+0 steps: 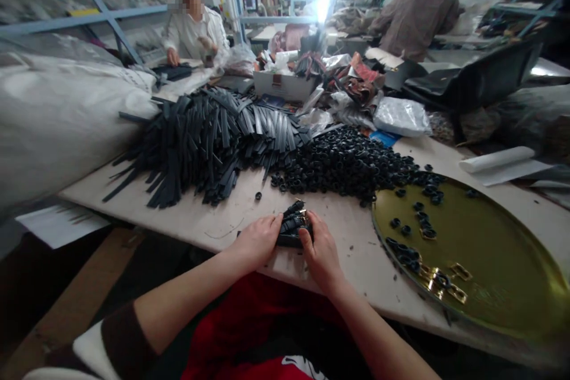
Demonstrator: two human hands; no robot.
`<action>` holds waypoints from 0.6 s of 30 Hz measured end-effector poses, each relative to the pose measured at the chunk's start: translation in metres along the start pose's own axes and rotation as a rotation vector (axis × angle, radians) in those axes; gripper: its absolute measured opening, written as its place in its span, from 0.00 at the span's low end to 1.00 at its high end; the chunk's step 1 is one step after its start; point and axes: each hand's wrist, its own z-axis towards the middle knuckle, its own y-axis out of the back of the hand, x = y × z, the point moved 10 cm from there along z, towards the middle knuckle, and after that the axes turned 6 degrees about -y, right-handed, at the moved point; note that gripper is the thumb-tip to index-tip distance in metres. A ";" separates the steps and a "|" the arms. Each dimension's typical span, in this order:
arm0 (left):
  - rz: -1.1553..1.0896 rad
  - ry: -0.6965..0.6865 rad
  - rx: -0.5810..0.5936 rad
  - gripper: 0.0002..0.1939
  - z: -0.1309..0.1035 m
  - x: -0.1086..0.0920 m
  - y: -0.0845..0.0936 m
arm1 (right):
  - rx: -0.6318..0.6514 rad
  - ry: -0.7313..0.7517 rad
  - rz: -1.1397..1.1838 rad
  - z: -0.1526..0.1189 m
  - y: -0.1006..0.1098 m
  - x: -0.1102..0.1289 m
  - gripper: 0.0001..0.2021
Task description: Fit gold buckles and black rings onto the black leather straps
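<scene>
While both hands, left (257, 241) and right (319, 253), grip it, strap bundle (291, 227) tilted, long axis running away from wearer

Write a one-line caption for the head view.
Both hands, left hand and right hand, grip a bundle of black straps on the table.

- the strap bundle (291, 227) sits at lower centre, between the left hand (256, 241) and right hand (321, 252).
- the pile of straps (209, 136) lies above, to the left.
- the heap of rings (347, 163) lies right of that pile.
- the round tray (490, 261) fills the lower right, rings on it.
</scene>
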 end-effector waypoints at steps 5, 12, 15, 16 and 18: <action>0.149 -0.003 -0.015 0.21 0.011 -0.013 0.006 | 0.027 0.035 0.017 0.001 -0.008 0.001 0.23; 0.137 0.021 -0.105 0.10 0.006 -0.016 0.006 | 0.031 -0.013 0.003 -0.007 -0.006 -0.013 0.30; 0.085 0.075 -0.190 0.10 -0.018 -0.005 0.020 | -0.029 -0.099 0.046 -0.011 0.007 -0.020 0.32; 0.065 0.106 -0.227 0.10 -0.032 0.003 0.027 | -0.038 -0.123 0.040 -0.012 0.010 -0.022 0.32; 0.026 0.190 -0.316 0.11 -0.074 0.027 0.045 | -0.018 -0.165 -0.036 -0.013 0.011 -0.028 0.32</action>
